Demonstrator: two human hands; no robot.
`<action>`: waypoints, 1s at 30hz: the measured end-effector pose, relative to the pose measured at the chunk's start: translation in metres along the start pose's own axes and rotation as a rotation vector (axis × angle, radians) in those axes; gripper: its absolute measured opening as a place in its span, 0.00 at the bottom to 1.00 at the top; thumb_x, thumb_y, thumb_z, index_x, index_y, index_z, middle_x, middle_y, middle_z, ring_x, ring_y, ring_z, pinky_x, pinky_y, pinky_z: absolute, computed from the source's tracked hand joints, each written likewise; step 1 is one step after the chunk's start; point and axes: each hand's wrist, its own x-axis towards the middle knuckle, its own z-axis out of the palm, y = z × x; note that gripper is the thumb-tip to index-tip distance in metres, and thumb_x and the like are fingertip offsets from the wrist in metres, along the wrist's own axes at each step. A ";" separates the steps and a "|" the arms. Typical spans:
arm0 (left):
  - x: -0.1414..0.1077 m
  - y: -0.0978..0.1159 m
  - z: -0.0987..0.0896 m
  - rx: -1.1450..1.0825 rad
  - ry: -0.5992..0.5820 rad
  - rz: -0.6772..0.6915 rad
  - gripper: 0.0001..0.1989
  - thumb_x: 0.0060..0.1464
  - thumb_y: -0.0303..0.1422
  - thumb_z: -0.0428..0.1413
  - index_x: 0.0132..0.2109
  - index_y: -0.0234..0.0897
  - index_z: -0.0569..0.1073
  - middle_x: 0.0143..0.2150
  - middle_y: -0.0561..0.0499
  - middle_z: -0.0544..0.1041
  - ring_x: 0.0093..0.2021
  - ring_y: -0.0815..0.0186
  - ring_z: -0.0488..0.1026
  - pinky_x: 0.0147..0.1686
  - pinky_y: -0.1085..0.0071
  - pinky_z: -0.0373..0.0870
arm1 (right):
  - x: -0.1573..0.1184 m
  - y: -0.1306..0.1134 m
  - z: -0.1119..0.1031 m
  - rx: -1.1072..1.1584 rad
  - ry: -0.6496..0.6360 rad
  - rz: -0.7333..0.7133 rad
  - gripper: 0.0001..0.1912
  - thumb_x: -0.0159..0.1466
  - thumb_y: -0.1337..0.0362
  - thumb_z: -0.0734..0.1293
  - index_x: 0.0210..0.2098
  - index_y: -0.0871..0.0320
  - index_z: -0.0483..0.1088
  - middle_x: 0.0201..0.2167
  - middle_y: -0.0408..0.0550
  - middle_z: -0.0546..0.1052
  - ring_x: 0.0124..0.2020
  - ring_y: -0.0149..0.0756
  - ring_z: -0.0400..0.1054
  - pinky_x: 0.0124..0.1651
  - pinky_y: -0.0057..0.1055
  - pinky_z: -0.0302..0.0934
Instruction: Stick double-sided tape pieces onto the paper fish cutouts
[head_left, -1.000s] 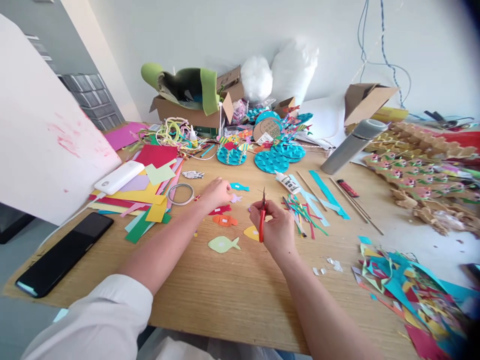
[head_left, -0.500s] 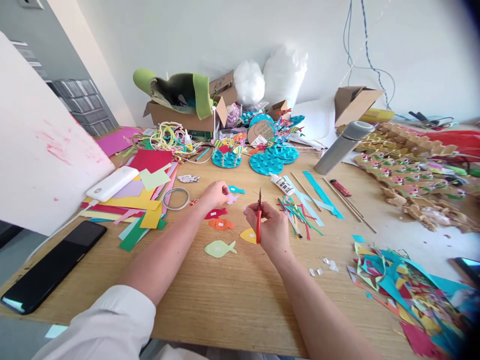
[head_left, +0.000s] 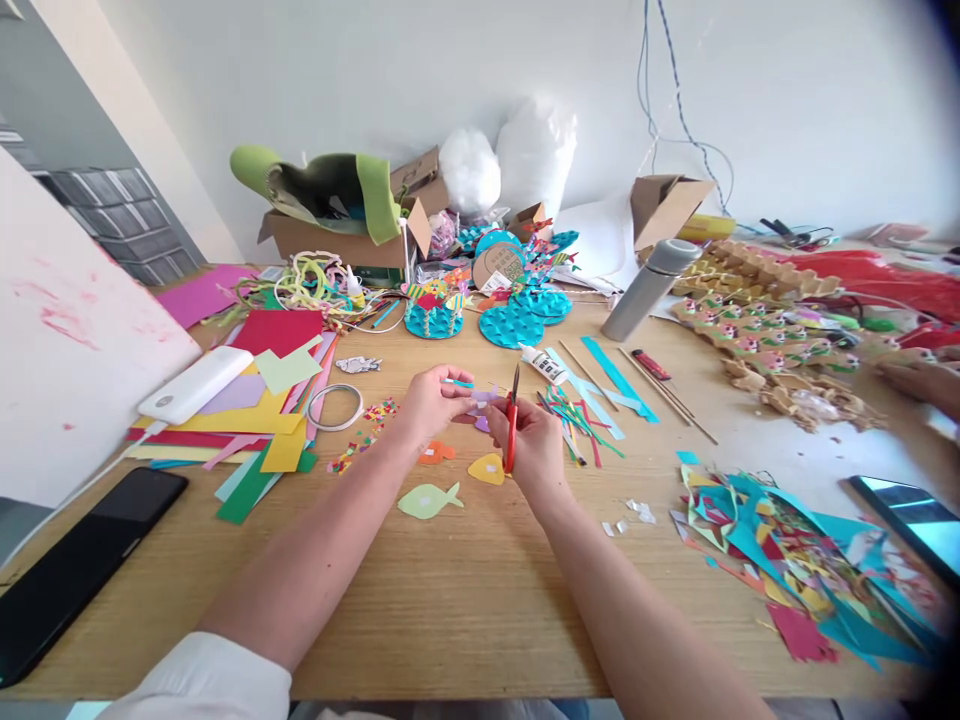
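My right hand (head_left: 534, 440) is closed round red-handled scissors (head_left: 512, 425), their dark blades pointing up and away. My left hand (head_left: 437, 405) reaches in from the left, its thumb and fingers pinching a small purple paper cutout (head_left: 482, 398) close to the right fingertips. The cutout's outline is partly hidden. Beneath and nearer me lie paper fish shapes: an orange one (head_left: 435, 453) partly behind the left wrist, a yellow one (head_left: 486, 469) beside the scissors, and a pale green one (head_left: 430, 500). White patches show on them.
Coloured paper sheets (head_left: 281, 415), a tape roll (head_left: 335, 408) and a black phone (head_left: 90, 560) lie left. A glue bottle (head_left: 545, 364), paper strips (head_left: 619, 378) and a grey flask (head_left: 651, 290) stand or lie right. Paper scraps (head_left: 795, 560) are heaped front right. Another person's hand (head_left: 922, 382) shows far right.
My left hand has come closer to my right hand, bringing the purple cutout between them. The scissors stay in my right hand. The view has swung right; another person's hand now shows.
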 end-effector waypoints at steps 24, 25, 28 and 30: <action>-0.005 0.005 0.004 0.007 0.000 0.022 0.12 0.48 0.14 0.55 0.38 0.31 0.72 0.26 0.53 0.78 0.23 0.71 0.75 0.28 0.73 0.75 | 0.006 0.009 -0.001 -0.011 -0.013 0.059 0.12 0.51 0.57 0.66 0.26 0.61 0.73 0.15 0.40 0.68 0.17 0.28 0.59 0.19 0.24 0.53; -0.006 0.006 0.004 0.014 0.004 0.017 0.11 0.48 0.14 0.56 0.38 0.31 0.72 0.26 0.54 0.78 0.23 0.72 0.75 0.28 0.74 0.75 | 0.005 0.007 -0.002 -0.002 -0.016 0.068 0.12 0.51 0.57 0.66 0.25 0.61 0.73 0.15 0.40 0.67 0.16 0.28 0.59 0.19 0.24 0.53; -0.007 0.007 0.004 0.025 0.015 -0.002 0.11 0.48 0.15 0.57 0.38 0.32 0.72 0.26 0.54 0.78 0.23 0.72 0.76 0.30 0.73 0.75 | 0.004 0.003 -0.003 0.022 -0.025 0.103 0.13 0.50 0.55 0.67 0.24 0.61 0.72 0.13 0.39 0.66 0.14 0.27 0.57 0.17 0.24 0.52; -0.007 0.007 0.004 0.029 0.018 -0.011 0.11 0.48 0.16 0.57 0.38 0.33 0.73 0.27 0.54 0.78 0.23 0.71 0.76 0.31 0.72 0.75 | 0.004 0.000 -0.003 0.032 -0.029 0.123 0.14 0.50 0.54 0.67 0.24 0.61 0.71 0.13 0.39 0.66 0.12 0.26 0.55 0.15 0.24 0.51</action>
